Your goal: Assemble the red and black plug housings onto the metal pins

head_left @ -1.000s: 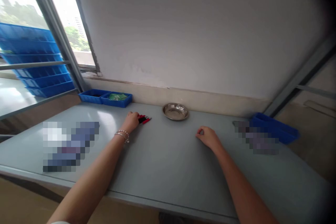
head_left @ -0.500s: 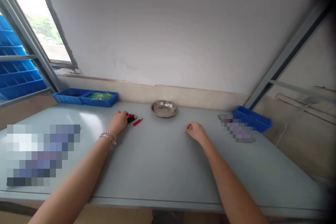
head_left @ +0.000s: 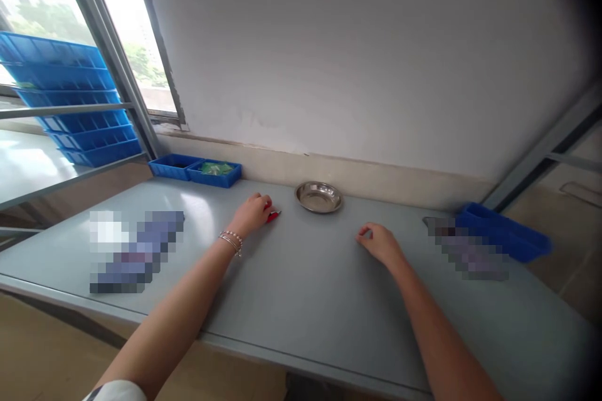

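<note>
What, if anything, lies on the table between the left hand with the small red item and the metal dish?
Nothing visible does. The left hand covers the red item, and only bare grey table separates it from the metal dish just beyond.

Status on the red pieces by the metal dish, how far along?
Early. The metal dish looks empty, so nothing appears placed. In hand: left hand covers the red pieces on the table; its grip is unclear. Right hand rests curled, apart from them. All pieces remain outside the dish.
</note>
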Demonstrator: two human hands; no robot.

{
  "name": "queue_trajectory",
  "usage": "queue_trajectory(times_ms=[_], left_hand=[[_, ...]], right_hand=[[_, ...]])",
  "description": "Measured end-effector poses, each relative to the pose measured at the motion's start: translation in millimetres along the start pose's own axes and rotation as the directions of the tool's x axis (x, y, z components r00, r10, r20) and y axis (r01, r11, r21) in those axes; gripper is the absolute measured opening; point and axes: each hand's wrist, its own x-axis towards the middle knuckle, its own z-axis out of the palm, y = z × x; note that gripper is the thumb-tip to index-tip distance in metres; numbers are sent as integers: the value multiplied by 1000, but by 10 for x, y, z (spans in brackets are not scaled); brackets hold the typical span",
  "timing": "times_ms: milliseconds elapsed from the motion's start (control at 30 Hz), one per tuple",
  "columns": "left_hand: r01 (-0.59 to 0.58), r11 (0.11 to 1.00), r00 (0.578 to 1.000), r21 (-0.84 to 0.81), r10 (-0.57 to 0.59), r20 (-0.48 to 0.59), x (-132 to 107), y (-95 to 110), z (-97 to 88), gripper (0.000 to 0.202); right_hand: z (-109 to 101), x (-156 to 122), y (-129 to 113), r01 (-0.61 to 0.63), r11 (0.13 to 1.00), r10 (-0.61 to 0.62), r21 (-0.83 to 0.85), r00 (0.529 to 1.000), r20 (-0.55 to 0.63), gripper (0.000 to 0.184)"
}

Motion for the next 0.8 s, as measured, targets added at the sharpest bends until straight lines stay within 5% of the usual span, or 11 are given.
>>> queue_trajectory(times_ms=[600,700,800], left_hand=[[-71,968,989,240,36,146,-133,228,-31,25],[-147,958,984,244,117,133,-189,347,-31,20],[-360,917,932,174,345,109,-327,548,-13,19]], right_hand=[[-1,-29,-64,95,993,-88,71,992,-93,11],[19,-37,-130,158,970,-140,186,985,-105,18],[85,-106,-272,200,874,-202,442,978,-42,28]])
